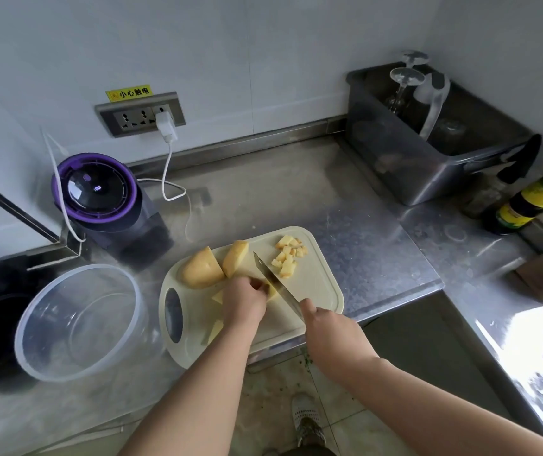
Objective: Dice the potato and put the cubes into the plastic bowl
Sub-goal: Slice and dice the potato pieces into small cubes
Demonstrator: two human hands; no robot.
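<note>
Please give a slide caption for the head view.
Left hand steadies a potato piece on the cutting board; right hand slices it with a knife.

Kitchen: steel table [296, 192] bearing board [319, 284] at 6 o'clock, blender [95, 189] at 9, tub [428, 172] of glasses [405, 83] at 2, sauce bottle [533, 199] at 3.

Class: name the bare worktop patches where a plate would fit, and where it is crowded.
Free: the steel worktop between the cutting board and the grey tub, and right of the board towards the bottles. Crowded: the board, under left hand, right hand, knife and potato; the plastic bowl sits close on its left.
</note>
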